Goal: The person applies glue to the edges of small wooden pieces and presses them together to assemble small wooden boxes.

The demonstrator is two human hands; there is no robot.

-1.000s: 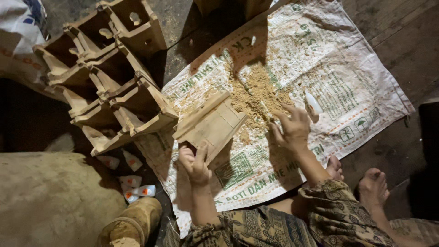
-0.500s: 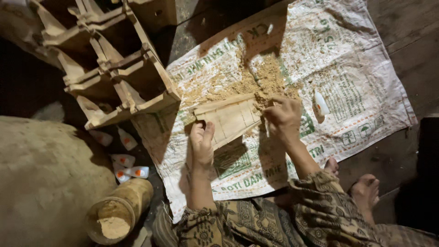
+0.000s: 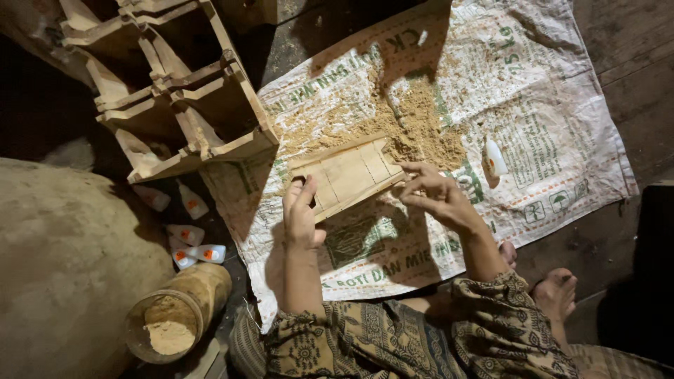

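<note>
A shallow wooden box made of thin slats lies tilted on a printed woven sack spread on the floor. My left hand grips the box's near left corner. My right hand pinches its right end, fingers bent around the edge. Just beyond the box lies a heap of sawdust, scattered over the sack. A small white glue bottle rests on the sack to the right of my right hand.
Several stacked wooden boxes stand at the upper left. Small white bottles lie on the dark floor beside them. A clear jar of sawdust lies on its side at lower left, next to a large pale sack. My bare feet show at lower right.
My right hand left the sawdust and closed on the box's right end. My left hand took hold of the left corner. The box turned from slanted to nearly level between both hands.
</note>
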